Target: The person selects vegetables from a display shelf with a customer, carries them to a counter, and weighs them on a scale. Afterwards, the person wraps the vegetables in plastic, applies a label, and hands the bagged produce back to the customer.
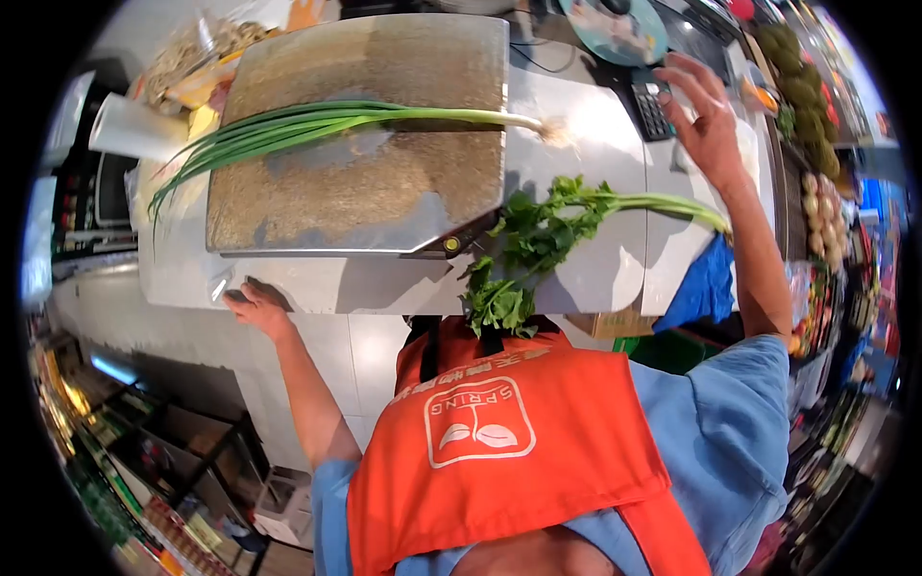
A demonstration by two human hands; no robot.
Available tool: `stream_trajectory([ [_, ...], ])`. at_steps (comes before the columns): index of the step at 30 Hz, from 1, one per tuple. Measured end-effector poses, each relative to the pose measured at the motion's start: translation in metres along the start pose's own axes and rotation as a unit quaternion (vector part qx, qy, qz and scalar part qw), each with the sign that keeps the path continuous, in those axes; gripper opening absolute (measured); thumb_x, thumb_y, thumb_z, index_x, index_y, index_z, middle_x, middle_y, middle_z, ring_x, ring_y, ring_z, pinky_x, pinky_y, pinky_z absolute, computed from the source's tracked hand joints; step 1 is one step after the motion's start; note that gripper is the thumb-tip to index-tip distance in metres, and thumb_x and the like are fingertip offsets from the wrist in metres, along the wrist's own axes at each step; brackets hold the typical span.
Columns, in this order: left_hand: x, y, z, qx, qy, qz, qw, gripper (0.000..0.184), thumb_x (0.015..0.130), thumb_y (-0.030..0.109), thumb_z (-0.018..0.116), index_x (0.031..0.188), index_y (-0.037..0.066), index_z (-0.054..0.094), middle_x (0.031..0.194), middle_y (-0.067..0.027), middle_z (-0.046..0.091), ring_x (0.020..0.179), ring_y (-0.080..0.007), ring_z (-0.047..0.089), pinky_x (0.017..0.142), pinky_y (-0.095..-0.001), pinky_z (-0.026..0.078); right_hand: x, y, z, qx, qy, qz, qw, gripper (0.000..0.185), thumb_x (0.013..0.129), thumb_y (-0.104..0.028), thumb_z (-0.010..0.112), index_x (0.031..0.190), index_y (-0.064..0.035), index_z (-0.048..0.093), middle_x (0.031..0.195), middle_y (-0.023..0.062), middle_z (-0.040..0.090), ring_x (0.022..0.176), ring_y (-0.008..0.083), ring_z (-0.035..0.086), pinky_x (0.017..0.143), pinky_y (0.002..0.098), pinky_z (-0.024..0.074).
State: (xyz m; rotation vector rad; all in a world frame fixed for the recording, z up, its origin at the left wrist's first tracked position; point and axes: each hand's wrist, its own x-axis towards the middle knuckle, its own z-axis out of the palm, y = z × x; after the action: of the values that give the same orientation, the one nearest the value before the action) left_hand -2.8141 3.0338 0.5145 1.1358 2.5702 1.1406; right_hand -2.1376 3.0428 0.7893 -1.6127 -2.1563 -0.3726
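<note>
Across the worn metal plate in the head view lies a bunch of green onions, its roots jutting past the right edge and its leaf tips drooping beyond the left. Nearer the person, a bunch of leafy greens rests on the tabletop, stems pointing right, some leaves hanging over the front edge close to the red apron. The root end lies by a blue bag.

The right hand is raised just beside a calculator, its fingers bent, spread and apparently empty. The left hand is at the front edge of the tabletop; its fingers are curled near something small and dark, and I cannot tell whether they grip it.

The overhanging leaves look the likeliest trouble: a forward lean could snag them on the apron and drag the greens off. A sweep of the right forearm might knock the root end, a careless fingertip could press a wrong key, and a tug on the drooping tips could slide the onions.
</note>
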Motion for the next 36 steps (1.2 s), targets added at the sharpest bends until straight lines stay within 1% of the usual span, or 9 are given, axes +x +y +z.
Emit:
stream_trajectory([
  [4,0.019,-0.031,-0.013,-0.014,-0.054,0.078,0.995,0.074,0.099,0.04,0.059,0.151,-0.003,0.029,0.146,-0.0286,0.041,0.124,-0.04,0.049,0.105,-0.0489,0.041,-0.051,-0.066,-0.015,0.071,-0.033,0.042,0.996,0.024,0.088,-0.014,0.071,0.111,-0.0099,0.07,0.125,0.0125,0.063,0.115,0.0356,0.059,0.098,0.0417,0.0475],
  [5,0.011,-0.024,-0.023,-0.105,-0.072,0.028,0.992,0.067,0.098,0.031,0.063,0.146,-0.007,0.035,0.137,-0.0257,0.049,0.116,-0.0334,0.056,0.1,-0.042,0.045,-0.064,-0.076,-0.012,0.083,-0.041,0.059,0.994,0.023,0.087,-0.014,0.071,0.109,-0.0089,0.07,0.123,0.0122,0.064,0.113,0.0349,0.059,0.096,0.0415,0.0483],
  [8,0.011,-0.001,-0.069,-0.056,-0.079,0.07,0.993,0.049,0.101,0.025,0.059,0.138,-0.004,0.046,0.131,-0.0218,0.051,0.107,-0.0263,0.061,0.095,-0.0369,0.049,-0.106,-0.091,0.004,0.124,-0.062,0.099,0.985,0.021,0.086,-0.012,0.071,0.106,-0.0073,0.07,0.115,0.0112,0.066,0.107,0.0326,0.062,0.092,0.0407,0.0506],
  [12,0.022,0.12,-0.12,-0.053,-0.079,0.371,0.924,0.031,0.1,0.016,0.06,0.124,-0.004,0.06,0.118,-0.0153,0.062,0.104,-0.0235,0.061,0.093,-0.0346,0.048,-0.141,-0.13,0.02,0.178,-0.037,0.149,0.972,0.019,0.085,-0.008,0.07,0.104,-0.0073,0.069,0.104,0.0101,0.069,0.099,0.0305,0.065,0.084,0.0389,0.0536],
  [15,0.025,0.23,-0.12,-0.066,-0.121,0.56,0.817,0.03,0.097,0.012,0.064,0.123,-0.002,0.063,0.117,-0.0137,0.066,0.107,-0.0236,0.062,0.097,-0.0345,0.046,-0.15,-0.171,0.035,0.262,-0.019,0.174,0.949,0.018,0.084,-0.005,0.072,0.102,-0.008,0.069,0.097,0.0095,0.068,0.087,0.028,0.068,0.074,0.0354,0.0554],
  [19,0.031,0.316,-0.081,-0.004,-0.212,0.677,0.705,0.037,0.094,0.018,0.066,0.129,0.005,0.062,0.123,-0.0145,0.065,0.114,-0.0326,0.059,0.101,-0.0407,0.043,-0.153,-0.221,0.058,0.293,0.021,0.225,0.929,0.02,0.081,-0.006,0.075,0.1,-0.0098,0.069,0.087,0.0078,0.064,0.072,0.0258,0.064,0.061,0.0346,0.052],
  [22,0.043,0.336,-0.065,0.072,-0.353,0.656,0.663,0.041,0.092,0.021,0.068,0.129,0.005,0.061,0.123,-0.0148,0.064,0.115,-0.0341,0.057,0.101,-0.0408,0.042,-0.145,-0.242,0.072,0.28,0.062,0.238,0.928,0.021,0.078,-0.007,0.077,0.098,-0.0104,0.07,0.085,0.0071,0.062,0.072,0.0256,0.063,0.062,0.0349,0.0514],
  [27,0.052,0.34,-0.055,0.101,-0.381,0.684,0.613,0.038,0.092,0.016,0.067,0.127,0.004,0.06,0.119,-0.0146,0.06,0.114,-0.033,0.057,0.099,-0.0366,0.043,-0.128,-0.257,0.097,0.23,0.082,0.232,0.942,0.022,0.076,-0.012,0.08,0.095,-0.0114,0.07,0.085,0.006,0.06,0.08,0.025,0.063,0.065,0.0359,0.0517],
  [36,0.061,0.344,-0.035,0.05,-0.378,0.712,0.59,0.021,0.089,0.012,0.067,0.104,0.002,0.056,0.109,-0.0146,0.056,0.101,-0.0352,0.055,0.088,-0.0397,0.044,-0.12,-0.27,0.135,0.267,0.14,0.251,0.92,0.018,0.073,-0.004,0.081,0.086,-0.0086,0.07,0.081,0.0068,0.062,0.074,0.0254,0.062,0.064,0.0344,0.0504],
])
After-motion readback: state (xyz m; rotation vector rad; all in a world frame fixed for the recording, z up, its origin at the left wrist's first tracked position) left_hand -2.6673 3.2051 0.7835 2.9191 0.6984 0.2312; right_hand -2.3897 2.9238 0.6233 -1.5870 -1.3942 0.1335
